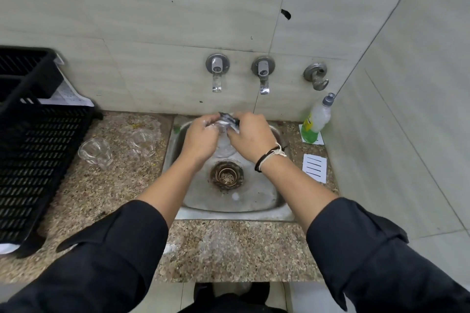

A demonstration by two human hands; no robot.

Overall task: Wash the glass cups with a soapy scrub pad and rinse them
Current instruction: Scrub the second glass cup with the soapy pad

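Over the back of the steel sink (256, 203), my left hand (199, 138) grips a clear glass cup (223, 143) that hangs down between both hands. My right hand (250, 136) is closed on a dark scrub pad (229, 118) pressed at the cup's upper rim. Soap foam shows on my left fingers. Two more glass cups lie on their sides on the granite counter to the left, one nearer the rack (95, 152) and one nearer the sink (143, 141).
A black plastic dish rack (33, 150) fills the left counter. Two wall taps (217, 72) (263, 75) stand above the sink, no water visible. A dish-soap bottle (318, 119) stands in the right corner, a white card (314, 168) in front of it. The drain (226, 176) is open.
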